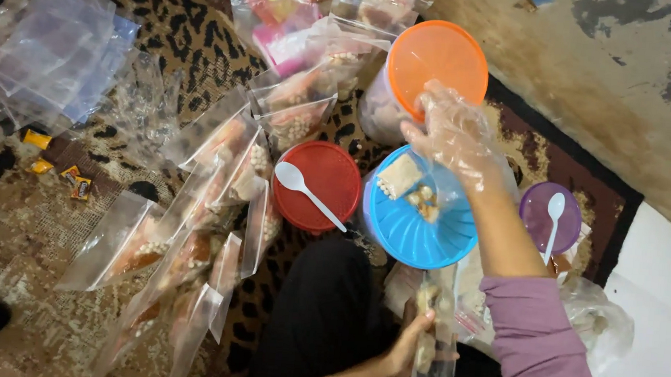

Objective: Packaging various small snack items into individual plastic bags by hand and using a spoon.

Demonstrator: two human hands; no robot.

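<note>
Right hand: a right hand (457, 138) in a clear plastic glove is held over the blue lid (416, 236), fingers loosely curled; whether anything is pinched cannot be told.
Left hand: the bare left hand (411, 345) is closed around a small clear bag (432, 359), held upright near the lap, some snack pieces already inside.
Blue lid: pale and brown snack pieces (412, 187) are heaped on it, just below the gloved fingers.
Risk: pieces could be dropped past the narrow bag mouth, should the left hand's grip let it sag shut.
Lids: four are counted, the blue one, an orange lid (436, 60) far, a red lid (320, 183) left and a purple lid (547, 215) right.
Spoons: two white ones, a spoon on the red lid (307, 192) and a spoon on the purple lid (553, 224).
Filled packets: roughly ten filled packets (214, 194) are spread on the leopard-print rug (179, 29) at left.
</note>
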